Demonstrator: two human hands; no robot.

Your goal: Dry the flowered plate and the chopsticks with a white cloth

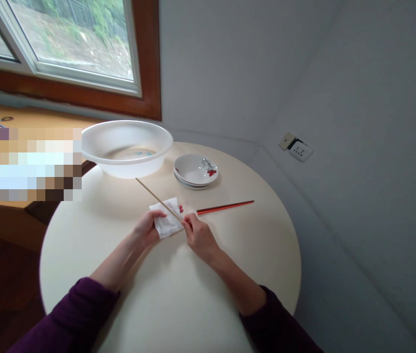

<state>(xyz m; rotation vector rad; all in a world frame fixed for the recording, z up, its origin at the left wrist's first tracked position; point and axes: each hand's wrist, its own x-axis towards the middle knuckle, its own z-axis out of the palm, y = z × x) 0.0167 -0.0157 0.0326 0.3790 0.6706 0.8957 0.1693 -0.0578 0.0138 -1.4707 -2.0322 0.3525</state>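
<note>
My left hand holds a folded white tissue, thumb on top and the other fingers mostly hidden beneath it. A tan chopstick lies slanting across the tissue, its far end pointing to the upper left. My right hand pinches the near end of that chopstick, close to the tissue's right edge. Just beyond my right hand, a pair of red chopsticks rests on the table. Behind the tissue sit stacked white bowls with a red and black pattern inside.
A large translucent white basin stands at the back left of the round cream table. A wooden desk adjoins on the left, partly blurred out. The wall on the right carries a power socket. A window is at the upper left.
</note>
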